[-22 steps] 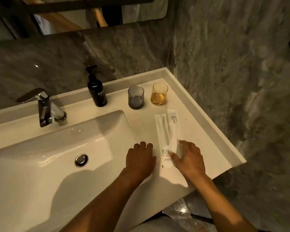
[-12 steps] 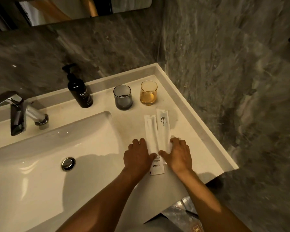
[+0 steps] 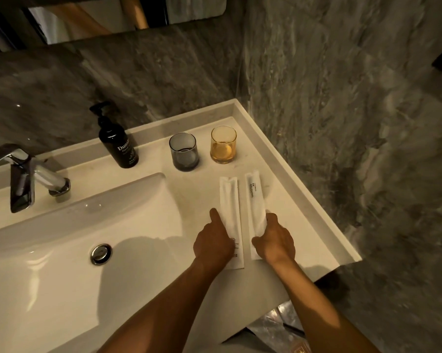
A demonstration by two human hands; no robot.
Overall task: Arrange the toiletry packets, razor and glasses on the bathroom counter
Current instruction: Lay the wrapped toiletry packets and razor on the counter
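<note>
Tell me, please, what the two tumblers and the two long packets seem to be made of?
Grey tumbler and amber tumbler: likely tinted glass, see-through and glossy. Left packet and right packet: white matte wrappers, probably paper, possibly plastic film; flat, creased, with printed text.

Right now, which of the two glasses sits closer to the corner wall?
The amber glass; it stands right of the grey glass, nearest the counter's back corner.
</note>
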